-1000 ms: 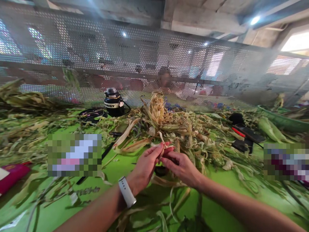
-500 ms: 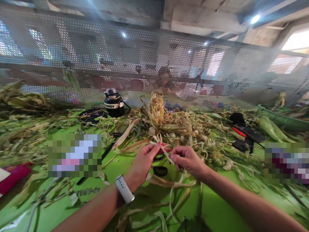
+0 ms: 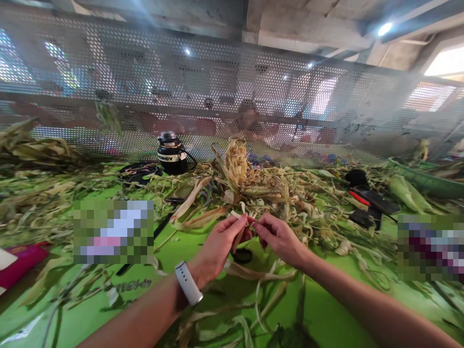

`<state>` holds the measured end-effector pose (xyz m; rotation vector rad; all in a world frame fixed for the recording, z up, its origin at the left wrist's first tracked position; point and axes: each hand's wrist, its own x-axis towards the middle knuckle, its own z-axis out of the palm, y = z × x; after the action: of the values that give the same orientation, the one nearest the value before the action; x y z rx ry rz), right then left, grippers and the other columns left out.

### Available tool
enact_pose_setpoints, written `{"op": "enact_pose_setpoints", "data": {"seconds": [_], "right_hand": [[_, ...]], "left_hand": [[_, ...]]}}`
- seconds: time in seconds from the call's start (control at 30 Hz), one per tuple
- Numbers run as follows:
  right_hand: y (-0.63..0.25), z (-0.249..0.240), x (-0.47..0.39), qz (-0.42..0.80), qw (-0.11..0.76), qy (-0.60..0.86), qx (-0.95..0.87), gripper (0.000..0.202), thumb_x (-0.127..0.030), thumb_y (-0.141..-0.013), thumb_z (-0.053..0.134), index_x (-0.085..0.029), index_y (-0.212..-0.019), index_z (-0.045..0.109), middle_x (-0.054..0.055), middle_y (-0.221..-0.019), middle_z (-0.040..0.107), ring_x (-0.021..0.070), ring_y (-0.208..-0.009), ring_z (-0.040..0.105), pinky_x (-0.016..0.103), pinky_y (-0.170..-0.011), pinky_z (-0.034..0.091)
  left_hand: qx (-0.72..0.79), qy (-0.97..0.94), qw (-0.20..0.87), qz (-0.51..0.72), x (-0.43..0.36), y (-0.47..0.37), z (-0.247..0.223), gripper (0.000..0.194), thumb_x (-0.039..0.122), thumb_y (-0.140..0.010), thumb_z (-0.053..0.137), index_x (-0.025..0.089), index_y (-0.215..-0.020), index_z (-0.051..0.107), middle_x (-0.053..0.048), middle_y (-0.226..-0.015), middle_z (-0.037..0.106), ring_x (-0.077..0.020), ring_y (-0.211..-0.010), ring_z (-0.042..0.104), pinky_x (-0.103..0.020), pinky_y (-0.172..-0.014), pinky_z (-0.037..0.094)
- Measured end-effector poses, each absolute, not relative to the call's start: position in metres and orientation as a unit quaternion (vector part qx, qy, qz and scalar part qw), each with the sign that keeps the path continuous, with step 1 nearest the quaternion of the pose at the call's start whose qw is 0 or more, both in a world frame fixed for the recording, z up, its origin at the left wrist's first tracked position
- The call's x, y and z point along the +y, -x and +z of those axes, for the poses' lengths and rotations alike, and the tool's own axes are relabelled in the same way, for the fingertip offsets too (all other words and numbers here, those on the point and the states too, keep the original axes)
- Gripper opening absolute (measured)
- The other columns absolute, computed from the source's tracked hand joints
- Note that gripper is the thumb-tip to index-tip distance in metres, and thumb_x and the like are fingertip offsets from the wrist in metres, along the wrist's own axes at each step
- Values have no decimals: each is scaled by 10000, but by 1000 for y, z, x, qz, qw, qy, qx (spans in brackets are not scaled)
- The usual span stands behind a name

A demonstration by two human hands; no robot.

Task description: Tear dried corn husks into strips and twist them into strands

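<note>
Pale husk strips point(image 3: 242, 212) stick up from the pinched fingertips of my left hand point(image 3: 223, 241), which has a white band on its wrist. Close on its right, my right hand point(image 3: 279, 239) pinches at the same strips, its fingertips nearly meeting the left ones. What lies between the fingers is small and partly hidden. Under the hands, the black handles of a tool point(image 3: 241, 255) show on the green table surface point(image 3: 337, 309). Behind them stands a bundle of dried husk point(image 3: 237, 162) amid loose husk scraps point(image 3: 290, 193).
A black jar point(image 3: 172, 153) stands at the back left. Dark items with a red strip point(image 3: 359, 197) lie right, near a green basket point(image 3: 427, 179). A magenta packet point(image 3: 23, 266) is at the left edge. Behind the table runs a perforated metal screen point(image 3: 213, 82), with people beyond.
The long strip that hung between my hands no longer shows there. My right hand has shifted slightly up and left, closer to my left fingertips.
</note>
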<state>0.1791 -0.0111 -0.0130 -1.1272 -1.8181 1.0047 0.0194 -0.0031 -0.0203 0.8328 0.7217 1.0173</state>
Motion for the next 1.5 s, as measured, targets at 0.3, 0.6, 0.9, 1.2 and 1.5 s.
{"op": "enact_pose_setpoints", "data": {"seconds": [0.3, 0.6, 0.9, 1.2, 1.5], "right_hand": [[-179, -13, -14, 415, 363, 436, -711, 335, -469, -895, 420, -171, -775, 513, -41, -579, 474, 91, -517, 451, 208, -494, 354], [-180, -19, -12, 363, 413, 462, -696, 307, -424, -869, 475, -188, -673, 459, -55, -520, 423, 86, -461, 415, 204, -445, 330], [-182, -19, -9, 380, 403, 460, -694, 340, -466, -849, 478, -187, -656, 457, -55, -501, 415, 88, -442, 413, 206, -427, 338], [-183, -11, -7, 435, 449, 449, -639, 451, -565, -831, 469, -156, -670, 569, -35, -541, 426, 82, -488, 380, 214, -452, 300], [-175, -17, -9, 532, 525, 414, -519, 302, -441, -737, 662, -148, -686, 613, -65, -464, 403, 52, -430, 290, 209, -421, 194]], "left_hand": [[330, -380, 742, 443, -2, -17, -21, 180, 315, -703, 708, 154, -743, 638, 27, -605, 550, -60, -514, 473, -150, -451, 372], [335, -394, 734, 440, 0, -17, -21, 264, 357, -642, 747, 132, -677, 613, 25, -570, 551, -65, -505, 458, -175, -485, 356], [294, -399, 721, 485, 5, -14, -18, 252, 360, -663, 718, 161, -608, 575, 48, -513, 469, -84, -521, 430, -202, -522, 320], [316, -510, 701, 386, -2, -14, -15, 321, 487, -727, 618, 175, -654, 597, 63, -489, 350, -81, -464, 244, -242, -462, 159], [314, -589, 673, 320, -1, -11, -20, 403, 523, -676, 663, 123, -727, 655, 64, -511, 387, -54, -476, 260, -235, -468, 140]]}}
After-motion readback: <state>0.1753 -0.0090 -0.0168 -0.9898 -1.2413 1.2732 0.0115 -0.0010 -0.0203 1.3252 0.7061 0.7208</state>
